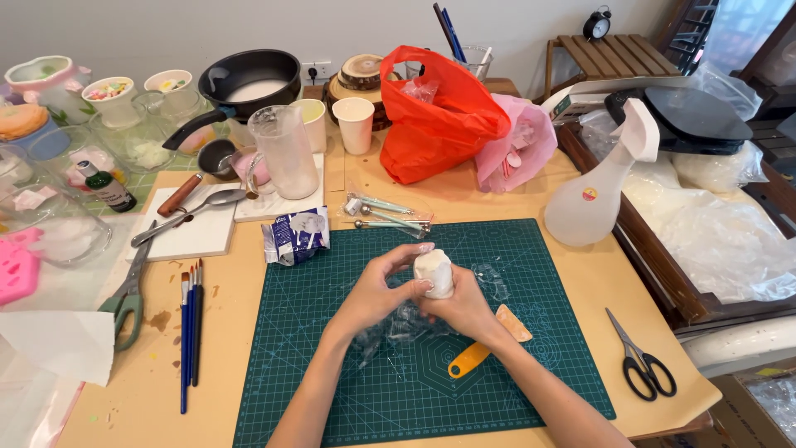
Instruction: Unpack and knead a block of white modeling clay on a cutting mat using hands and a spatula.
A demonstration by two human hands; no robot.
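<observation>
Both my hands meet over the green cutting mat [332,390] and hold a white lump of clay [434,270] between them. My left hand [377,290] curls around the lump from the left, fingertips on its top. My right hand [464,309] cups it from below and the right. Crumpled clear plastic wrap [398,325] lies on the mat under and beside the hands. A tool with an orange handle and a tan blade [481,347] lies on the mat just below my right wrist.
Black scissors [640,365] lie at the right, paintbrushes [191,328] and green-handled scissors [128,290] at the left. Behind the mat are a blue-white packet [294,236], modelling tools [385,214], a white spray bottle [601,187], an orange bag [439,116], cups and a black pan [249,79].
</observation>
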